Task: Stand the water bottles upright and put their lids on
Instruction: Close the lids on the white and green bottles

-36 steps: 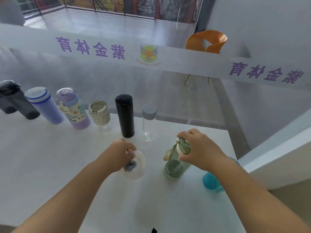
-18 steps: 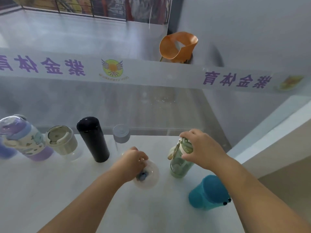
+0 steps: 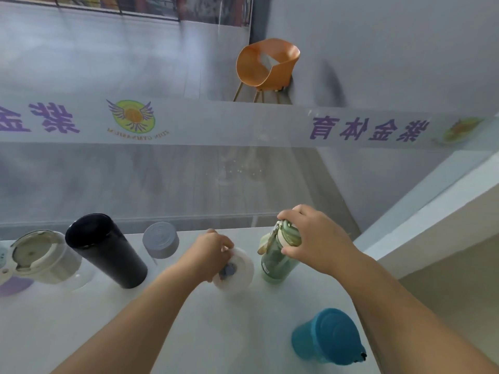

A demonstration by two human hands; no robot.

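Water bottles stand in a row on the white tabletop (image 3: 81,325), and the landmark among them is the pale green translucent bottle (image 3: 275,261), upright near the table's far right edge with a cream and green lid (image 3: 289,234) on its neck. The right hand (image 3: 316,238) is closed over that lid from above, fingers curled around its rim and thumb against the near side. Just left of the green bottle, a round white lid-like piece with a bluish centre (image 3: 235,269) is gripped at its upper edge by the left hand (image 3: 208,255), whose fingers are bent shut on it; whether a bottle stands under it cannot be told. Further left of the green bottle stands a clear bottle with a grey screw cap (image 3: 161,240), then a tall matte black flask (image 3: 105,251), then a beige-lidded clear bottle (image 3: 43,256) at the frame's edge. Nearer the camera and to the right of the green bottle sits a teal plastic bottle (image 3: 328,336), its lid on, close to the table's right edge. Beyond the green bottle, behind a glass partition, is an orange shell chair (image 3: 266,66).
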